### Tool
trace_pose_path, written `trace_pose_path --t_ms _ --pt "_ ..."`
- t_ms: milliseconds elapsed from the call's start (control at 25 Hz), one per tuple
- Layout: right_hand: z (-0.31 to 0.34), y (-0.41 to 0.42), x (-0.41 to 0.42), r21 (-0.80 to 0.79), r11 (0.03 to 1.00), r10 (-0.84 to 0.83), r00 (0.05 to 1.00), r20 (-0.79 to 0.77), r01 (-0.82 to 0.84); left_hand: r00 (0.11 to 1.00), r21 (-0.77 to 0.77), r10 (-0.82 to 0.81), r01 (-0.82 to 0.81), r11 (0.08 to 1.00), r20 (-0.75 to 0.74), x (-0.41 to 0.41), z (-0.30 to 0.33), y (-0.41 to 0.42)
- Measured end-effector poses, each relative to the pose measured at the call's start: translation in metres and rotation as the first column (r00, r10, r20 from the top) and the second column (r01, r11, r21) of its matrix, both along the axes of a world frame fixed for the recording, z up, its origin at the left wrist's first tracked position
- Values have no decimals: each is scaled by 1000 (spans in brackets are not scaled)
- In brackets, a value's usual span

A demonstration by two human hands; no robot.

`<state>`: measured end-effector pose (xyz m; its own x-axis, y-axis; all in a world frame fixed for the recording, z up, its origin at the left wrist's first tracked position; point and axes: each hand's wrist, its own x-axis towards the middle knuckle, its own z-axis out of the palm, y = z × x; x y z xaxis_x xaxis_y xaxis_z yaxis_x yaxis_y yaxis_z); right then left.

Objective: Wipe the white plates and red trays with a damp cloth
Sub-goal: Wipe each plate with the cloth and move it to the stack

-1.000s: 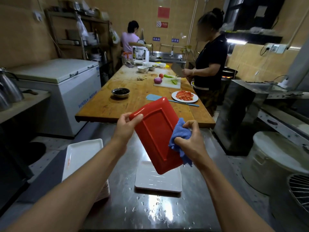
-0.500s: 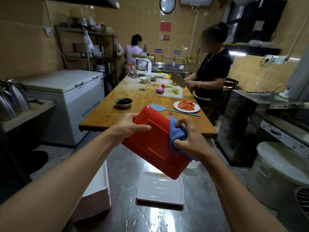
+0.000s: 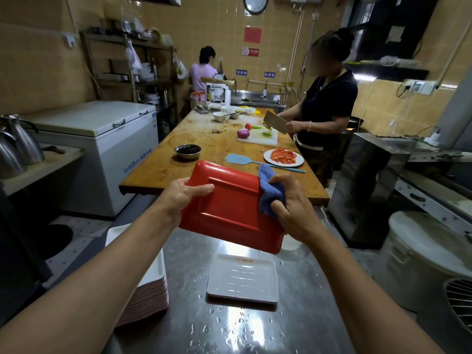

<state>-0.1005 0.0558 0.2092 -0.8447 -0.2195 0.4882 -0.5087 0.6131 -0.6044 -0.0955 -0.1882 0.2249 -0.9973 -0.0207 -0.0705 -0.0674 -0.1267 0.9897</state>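
At frame centre, the rectangular red plastic tray (image 3: 229, 205) hangs underside-up, long axis running upper left to lower right. The left hand (image 3: 182, 195) grips its left edge. The right hand (image 3: 288, 208) pinches a bunched blue damp cloth (image 3: 268, 190) against its right edge, so the wipe likely runs leftward.

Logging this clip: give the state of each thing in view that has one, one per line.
red tray: held up, underside facing the camera
blue cloth: bunched, pressed on the tray's right end
left hand: grips the tray's left edge
right hand: grips the cloth
white plate: flat on the wet steel table
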Motion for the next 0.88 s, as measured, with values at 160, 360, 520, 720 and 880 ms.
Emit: trace_pose_path --t_ms 160,360,520,720,880 --pt "-7 -2 4 -83 996 37 999 29 -35 985 122 86 -105 987 151 -4 -6 8" --pt "-35 3 18 -38 997 64 998 -29 -65 933 212 162 -238 948 322 -6 -4 18" --pt "-46 -8 24 143 987 -56 990 -132 75 899 226 174 -281 933 403 2 -2 33" --pt "-55 -52 36 226 974 46 991 -127 -16 900 279 202 -323 905 385 7 -7 44" --pt "-57 -82 38 220 973 81 994 -72 -64 907 308 208 -328 893 365 14 -21 41"
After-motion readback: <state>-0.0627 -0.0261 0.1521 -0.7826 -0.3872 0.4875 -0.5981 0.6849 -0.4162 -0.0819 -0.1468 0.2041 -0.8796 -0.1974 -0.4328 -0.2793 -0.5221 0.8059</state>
